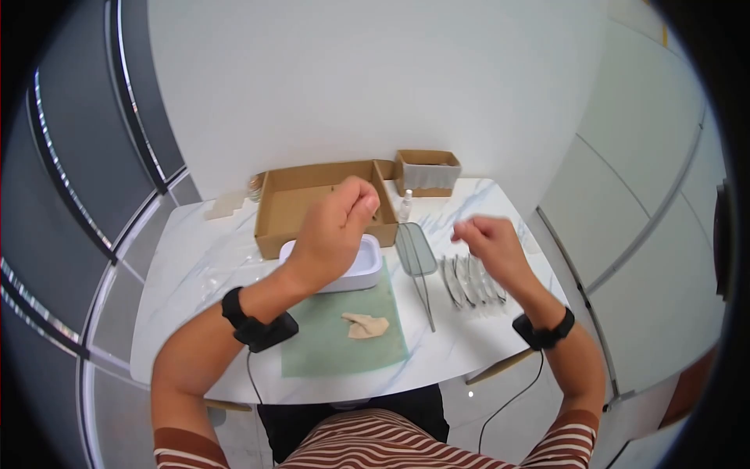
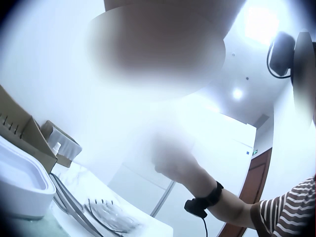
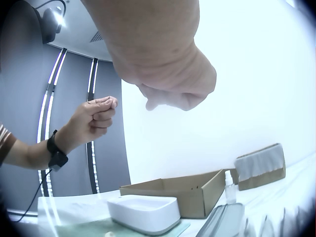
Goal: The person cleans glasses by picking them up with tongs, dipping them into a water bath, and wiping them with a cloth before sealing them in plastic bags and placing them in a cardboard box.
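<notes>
Both hands are raised in the air above the table. The left hand is over the white tub, fingers curled, with the thumb against the index finger; the right wrist view shows this left hand from the side. Higher than the clear-wrapped pieces, the right hand also has curled fingers. Nothing can be seen in either hand. A beige crumpled cloth lies on the green mat. In the left wrist view the right hand is blurred.
An open cardboard box stands behind the tub, with a smaller box and a spray bottle to its right. A grey-green lidded case and wrapped curved metallic pieces lie on the marbled table.
</notes>
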Motion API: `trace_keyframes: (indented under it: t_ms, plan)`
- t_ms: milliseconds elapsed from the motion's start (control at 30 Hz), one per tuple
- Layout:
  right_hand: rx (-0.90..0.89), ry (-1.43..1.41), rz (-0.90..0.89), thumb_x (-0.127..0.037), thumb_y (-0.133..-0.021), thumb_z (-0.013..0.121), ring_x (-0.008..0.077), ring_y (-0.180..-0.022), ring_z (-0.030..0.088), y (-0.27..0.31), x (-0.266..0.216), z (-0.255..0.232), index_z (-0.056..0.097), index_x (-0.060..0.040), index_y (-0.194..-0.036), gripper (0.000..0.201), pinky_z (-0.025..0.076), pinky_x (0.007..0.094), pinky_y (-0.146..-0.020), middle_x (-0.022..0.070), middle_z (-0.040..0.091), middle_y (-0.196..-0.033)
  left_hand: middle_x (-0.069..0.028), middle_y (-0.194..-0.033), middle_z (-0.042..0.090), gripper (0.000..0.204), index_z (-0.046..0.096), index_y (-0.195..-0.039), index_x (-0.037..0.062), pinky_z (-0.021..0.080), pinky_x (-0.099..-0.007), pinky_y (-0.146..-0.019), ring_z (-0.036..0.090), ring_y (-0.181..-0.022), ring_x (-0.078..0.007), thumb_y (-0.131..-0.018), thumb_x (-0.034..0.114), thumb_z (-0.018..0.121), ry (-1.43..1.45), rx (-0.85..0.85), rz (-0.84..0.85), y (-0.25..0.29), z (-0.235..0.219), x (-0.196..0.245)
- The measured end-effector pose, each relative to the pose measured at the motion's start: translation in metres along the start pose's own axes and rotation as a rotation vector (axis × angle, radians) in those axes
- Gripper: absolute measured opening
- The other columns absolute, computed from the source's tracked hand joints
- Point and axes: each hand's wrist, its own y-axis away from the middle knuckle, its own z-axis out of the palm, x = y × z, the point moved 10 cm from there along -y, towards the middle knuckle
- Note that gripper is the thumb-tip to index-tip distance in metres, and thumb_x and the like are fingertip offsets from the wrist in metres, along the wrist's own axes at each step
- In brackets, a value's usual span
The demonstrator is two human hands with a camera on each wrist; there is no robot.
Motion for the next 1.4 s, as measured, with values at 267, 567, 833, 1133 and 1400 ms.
trace_keyframes:
  t_ms: [267, 567, 833, 1133, 1400]
  plan:
    - [-0.075, 0.042, 0.192, -0.018, -0.095, 0.071, 0.0055, -0.062, 0.049, 0.047, 0.095, 0.010, 0.075, 0.0008, -0.093, 0.019, 0.041, 0.0251, -0.057, -0.0017, 0.061, -0.065, -0.0003, -0.062, 0.052, 0.016, 0.062, -0.091, -0.0009, 0.039, -0.0280, -0.055, 0.043, -0.059, -0.0085, -0.099, 0.013, 0.061, -0.062, 0.015, -0.294, 0.097, -0.005, -0.085]
    - [-0.028, 0.550, 0.072, -0.023, -0.088, 0.073, 0.0259, -0.066, 0.067, 0.042, 0.114, -0.045, 0.076, -0.0078, -0.091, 0.016, 0.051, 0.0368, -0.063, 0.0116, 0.070, -0.072, -0.0131, -0.080, 0.070, 0.013, 0.072, -0.102, 0.0095, 0.052, -0.0392, -0.066, 0.069, -0.074, -0.0279, -0.090, 0.013, 0.066, -0.286, -0.455, -0.136, 0.061, 0.127, -0.058]
    - [-0.217, 0.898, 0.036, -0.050, -0.077, 0.082, 0.0307, -0.073, 0.070, 0.080, 0.110, 0.019, 0.073, -0.0120, -0.094, 0.042, 0.053, 0.0407, -0.065, 0.0090, 0.070, -0.071, -0.0161, -0.093, 0.062, 0.022, 0.070, -0.106, 0.0102, 0.054, -0.0481, -0.071, 0.068, -0.083, -0.0389, -0.086, 0.006, 0.060, -0.610, -0.721, 0.260, 0.039, 0.254, -0.089]
    - [-0.161, 0.773, -0.145, -0.023, -0.083, 0.076, 0.0324, -0.071, 0.070, 0.089, 0.120, 0.028, 0.072, -0.0092, -0.089, 0.015, 0.053, 0.0437, -0.063, 0.0097, 0.072, -0.081, -0.0173, -0.094, 0.061, 0.012, 0.066, -0.094, 0.0071, 0.054, -0.0484, -0.070, 0.067, -0.082, -0.0380, -0.086, 0.006, 0.058, -0.606, -0.717, 0.301, 0.043, 0.271, -0.117]
    - [0.205, 0.453, -0.181, -0.009, -0.085, 0.071, 0.0173, -0.054, 0.059, 0.094, 0.056, -0.017, 0.074, -0.0077, -0.090, 0.006, 0.046, 0.0316, -0.053, 0.0052, 0.069, -0.074, -0.0142, -0.097, 0.060, 0.005, 0.062, -0.085, 0.0040, 0.048, -0.0453, -0.082, 0.057, -0.099, -0.0351, -0.081, 0.003, 0.060, -0.492, -0.389, 0.479, 0.014, 0.180, -0.025]
